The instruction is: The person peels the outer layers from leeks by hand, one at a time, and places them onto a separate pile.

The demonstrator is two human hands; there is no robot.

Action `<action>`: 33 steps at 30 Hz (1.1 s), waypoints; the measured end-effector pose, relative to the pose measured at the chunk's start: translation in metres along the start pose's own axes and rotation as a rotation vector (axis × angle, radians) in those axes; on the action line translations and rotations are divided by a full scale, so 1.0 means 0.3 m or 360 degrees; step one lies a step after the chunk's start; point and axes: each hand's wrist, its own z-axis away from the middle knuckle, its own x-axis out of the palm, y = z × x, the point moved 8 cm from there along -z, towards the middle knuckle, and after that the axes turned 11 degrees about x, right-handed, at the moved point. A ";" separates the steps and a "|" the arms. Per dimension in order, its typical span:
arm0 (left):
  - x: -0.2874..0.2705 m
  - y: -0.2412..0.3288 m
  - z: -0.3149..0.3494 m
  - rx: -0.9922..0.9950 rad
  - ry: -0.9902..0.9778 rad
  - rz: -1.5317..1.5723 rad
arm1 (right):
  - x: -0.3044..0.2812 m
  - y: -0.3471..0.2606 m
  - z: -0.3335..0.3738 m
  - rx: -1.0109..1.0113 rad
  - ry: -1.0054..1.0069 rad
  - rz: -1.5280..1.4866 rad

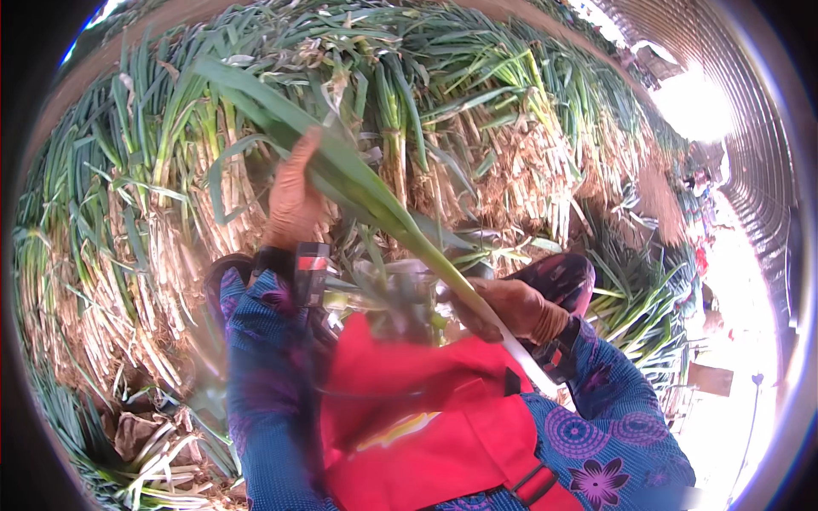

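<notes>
A long green onion point(419, 243) slants across my lap, its green leaves up at the far left and its white end down at the near right. My left hand point(294, 200) is closed on the leafy part, thumb lying along the leaves. Lower down, my right hand point(511, 308) is wrapped round the pale stalk near the white end. Below the stalk lies a red apron or bag point(426, 451) over my lap, partly smeared by motion. Between my knees some cut or loose green leaves point(375, 255) are blurred.
Thick piles of green onions with roots point(136, 255) stand bundled along the left and the far side. More onions lie at the right point(648, 315) and near left point(162, 460). A ribbed, curved wall point(758, 128) rises at the right beside a brightly lit floor.
</notes>
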 end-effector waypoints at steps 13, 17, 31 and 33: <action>0.049 0.002 0.005 0.0096 0.0414 -0.0225 | 0.047 -0.325 -0.040 -0.0440 0.0871 0.1468; -0.066 0.147 -0.061 0.0264 0.0535 -0.0462 | -0.041 -0.231 0.044 -0.0243 0.0733 0.1401; -0.299 0.428 -0.170 0.0611 0.0064 -0.1595 | -0.269 -0.102 0.351 -0.0411 0.0960 0.1165; -0.251 0.419 -0.162 0.0633 0.0052 -0.1723 | -0.246 -0.119 0.332 -0.0468 0.1000 0.1261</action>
